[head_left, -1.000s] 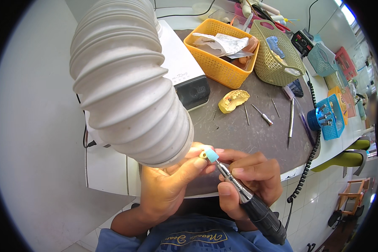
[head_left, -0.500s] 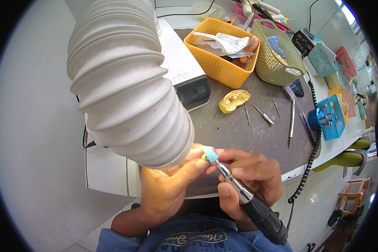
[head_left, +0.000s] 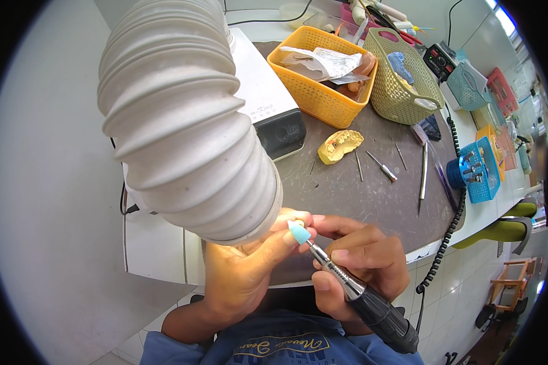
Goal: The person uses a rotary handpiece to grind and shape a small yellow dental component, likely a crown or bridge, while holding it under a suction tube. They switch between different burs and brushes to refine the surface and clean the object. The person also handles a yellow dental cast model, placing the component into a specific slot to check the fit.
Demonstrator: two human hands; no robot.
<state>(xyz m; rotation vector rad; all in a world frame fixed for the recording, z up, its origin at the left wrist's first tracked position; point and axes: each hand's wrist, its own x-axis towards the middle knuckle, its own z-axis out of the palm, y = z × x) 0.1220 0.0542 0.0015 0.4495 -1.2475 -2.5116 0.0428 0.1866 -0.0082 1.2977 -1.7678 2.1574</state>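
My right hand (head_left: 374,258) is closed round a rotary handpiece (head_left: 380,313) with a black body and metal nose. Its light-blue cone-shaped polishing tip (head_left: 299,233) points up and to the left. Thumb and fingers of my left hand (head_left: 240,267) pinch a tiny yellowish piece (head_left: 300,223), mostly hidden behind the blue tip; its exact kind does not show. Tip and piece appear to touch. One finger of my right hand reaches across to my left fingertips. Beyond the hands, a yellow dental cast (head_left: 340,146) with a row of teeth lies on the dark mat (head_left: 323,194).
A thick white ribbed hose (head_left: 182,134) hangs over the left side, its mouth beside my left hand. Several slim tools, including a metal knife (head_left: 423,173), lie right of the cast. Orange (head_left: 316,103) and green (head_left: 402,91) baskets stand behind. A coiled black cord (head_left: 450,234) runs down the right.
The handpiece has shifted slightly, so the blue tip now lies lower and further left, across the front of the yellowish piece. My left hand has barely moved.
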